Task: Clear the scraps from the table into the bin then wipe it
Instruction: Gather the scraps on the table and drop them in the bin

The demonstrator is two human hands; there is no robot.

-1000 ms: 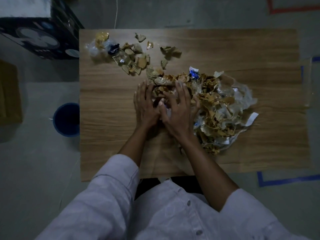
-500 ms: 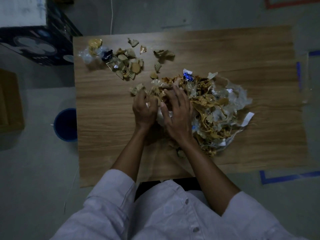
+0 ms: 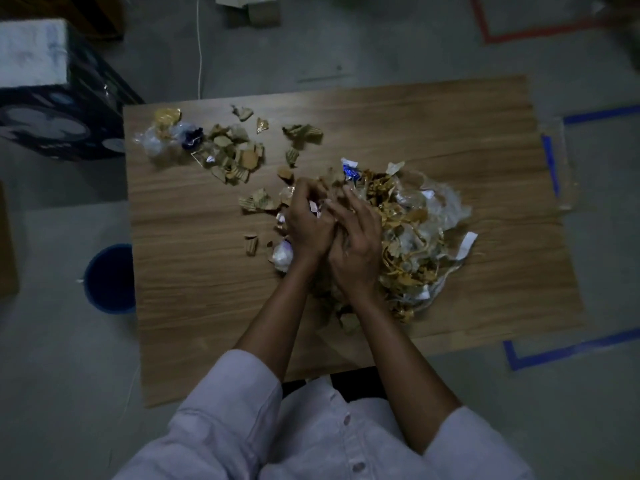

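A big heap of paper, cardboard and plastic scraps lies at the middle right of the wooden table. My left hand and my right hand are pressed together at the heap's left edge, fingers curled around a clump of scraps. A smaller spread of scraps lies toward the table's far left corner, with a few loose bits just left of my hands. The blue bin stands on the floor beside the table's left edge.
A dark patterned box with a white top stands on the floor off the far left corner. Blue tape and red tape mark the floor on the right. A brown cardboard piece lies at the left edge.
My fingers went from spread flat over the scraps to curled around a clump, hands drawn closer together. A few small bits now lie loose to the left of my hands.
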